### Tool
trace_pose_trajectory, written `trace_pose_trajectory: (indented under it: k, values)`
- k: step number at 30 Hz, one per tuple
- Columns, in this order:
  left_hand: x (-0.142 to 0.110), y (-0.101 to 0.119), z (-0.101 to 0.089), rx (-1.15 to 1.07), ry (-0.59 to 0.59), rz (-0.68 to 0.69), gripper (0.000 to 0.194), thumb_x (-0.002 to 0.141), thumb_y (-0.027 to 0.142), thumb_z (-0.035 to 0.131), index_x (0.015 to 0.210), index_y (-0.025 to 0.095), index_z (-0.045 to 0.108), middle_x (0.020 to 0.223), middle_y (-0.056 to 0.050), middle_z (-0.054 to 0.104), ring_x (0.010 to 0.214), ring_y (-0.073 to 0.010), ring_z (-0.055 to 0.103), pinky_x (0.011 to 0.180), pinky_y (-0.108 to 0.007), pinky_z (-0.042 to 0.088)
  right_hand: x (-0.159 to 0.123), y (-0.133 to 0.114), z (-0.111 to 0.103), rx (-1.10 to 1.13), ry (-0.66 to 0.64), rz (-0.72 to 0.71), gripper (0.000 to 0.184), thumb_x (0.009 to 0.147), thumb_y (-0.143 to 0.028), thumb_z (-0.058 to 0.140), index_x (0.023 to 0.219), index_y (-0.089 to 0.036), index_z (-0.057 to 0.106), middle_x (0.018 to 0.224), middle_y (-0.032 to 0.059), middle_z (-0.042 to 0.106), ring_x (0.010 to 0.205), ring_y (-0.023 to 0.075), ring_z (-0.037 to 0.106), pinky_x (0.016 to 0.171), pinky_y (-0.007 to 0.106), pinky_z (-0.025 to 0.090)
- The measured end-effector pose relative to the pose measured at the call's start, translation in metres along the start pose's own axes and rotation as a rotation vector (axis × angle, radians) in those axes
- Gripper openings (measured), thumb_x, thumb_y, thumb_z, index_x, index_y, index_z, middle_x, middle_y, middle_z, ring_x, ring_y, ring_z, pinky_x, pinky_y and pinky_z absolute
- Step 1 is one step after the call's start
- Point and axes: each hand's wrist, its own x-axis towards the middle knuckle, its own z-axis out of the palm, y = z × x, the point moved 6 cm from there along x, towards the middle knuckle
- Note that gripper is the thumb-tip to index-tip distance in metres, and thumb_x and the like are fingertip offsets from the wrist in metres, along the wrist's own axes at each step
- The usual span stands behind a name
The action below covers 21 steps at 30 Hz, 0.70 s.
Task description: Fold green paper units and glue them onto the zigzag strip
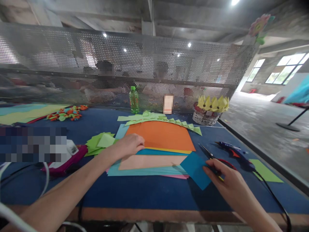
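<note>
My right hand (225, 177) pinches a small blue paper square (196, 170) by its right corner, tilted above the table. Scissors (208, 153) with red and yellow handles show behind its fingers; I cannot tell if they touch. My left hand (131, 144) has curled fingers at the left of an orange sheet (161, 133), near its front edge; whatever they may hold is hidden. Under the orange sheet are yellow, blue, pale peach (154, 161) and light blue sheets (145, 171). Beyond the stack, a strip of folded green paper points (178, 122) curves.
Left are green paper squares (100, 144), a magenta-and-white device (70, 158) and orange-green folded pieces (66, 113). A green bottle (134, 100) and a basket with yellow points (206, 116) stand behind. A glue gun (238, 154) with its cord and a green sheet (266, 170) lie right.
</note>
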Motion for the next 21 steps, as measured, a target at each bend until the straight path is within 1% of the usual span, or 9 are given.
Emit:
trace_pose_trajectory:
  k: [3,5,9,13,18,21]
  values:
    - [-0.003,-0.003,-0.002,0.012,-0.026,-0.001,0.031,0.097,0.036,0.062,0.122,0.017,0.061,0.120,-0.009,0.065,0.100,-0.0213,0.066,0.085,-0.042,0.058,-0.002,0.008,0.000,-0.023,0.005,0.000,0.032,0.096,-0.053,0.050,0.095,-0.023,0.062,0.075,-0.0012,0.067,0.067,0.0160,0.061,0.059,0.022,0.046]
    - [-0.006,-0.003,-0.001,0.022,-0.031,-0.005,0.032,0.096,0.036,0.062,0.122,0.017,0.061,0.121,-0.009,0.064,0.101,-0.0215,0.066,0.086,-0.042,0.057,-0.002,0.010,0.000,-0.026,0.003,-0.004,0.033,0.096,-0.054,0.051,0.094,-0.023,0.063,0.075,-0.0008,0.068,0.067,0.0162,0.062,0.056,0.022,0.046]
    - [-0.006,-0.004,0.002,0.037,-0.022,-0.019,0.032,0.096,0.036,0.062,0.123,0.017,0.060,0.122,-0.009,0.064,0.103,-0.0221,0.066,0.087,-0.043,0.057,0.000,0.002,-0.002,-0.009,0.002,-0.018,0.032,0.095,-0.052,0.052,0.092,-0.023,0.065,0.072,-0.0013,0.067,0.064,0.0158,0.061,0.056,0.022,0.047]
    - [-0.001,-0.009,0.003,0.051,-0.003,-0.047,0.032,0.096,0.036,0.062,0.123,0.017,0.060,0.123,-0.009,0.064,0.102,-0.0220,0.066,0.087,-0.043,0.057,0.002,-0.008,-0.002,0.013,-0.013,-0.047,0.030,0.095,-0.049,0.052,0.088,-0.024,0.065,0.069,-0.0023,0.065,0.061,0.0150,0.059,0.056,0.021,0.047]
    - [0.003,-0.010,-0.001,0.077,0.000,-0.081,0.029,0.097,0.035,0.062,0.119,0.016,0.062,0.116,-0.008,0.066,0.098,-0.0205,0.067,0.084,-0.041,0.058,0.002,-0.010,-0.003,0.016,0.028,-0.025,0.026,0.095,-0.048,0.054,0.090,-0.024,0.065,0.067,-0.0044,0.061,0.058,0.0136,0.057,0.056,0.021,0.045]
    - [0.001,-0.006,-0.004,0.085,-0.003,-0.091,0.028,0.097,0.035,0.061,0.117,0.016,0.063,0.115,-0.008,0.066,0.096,-0.0198,0.067,0.084,-0.040,0.058,0.001,-0.010,0.000,0.020,-0.012,-0.014,0.027,0.096,-0.049,0.054,0.090,-0.025,0.064,0.069,-0.0048,0.060,0.061,0.0134,0.056,0.058,0.021,0.044]
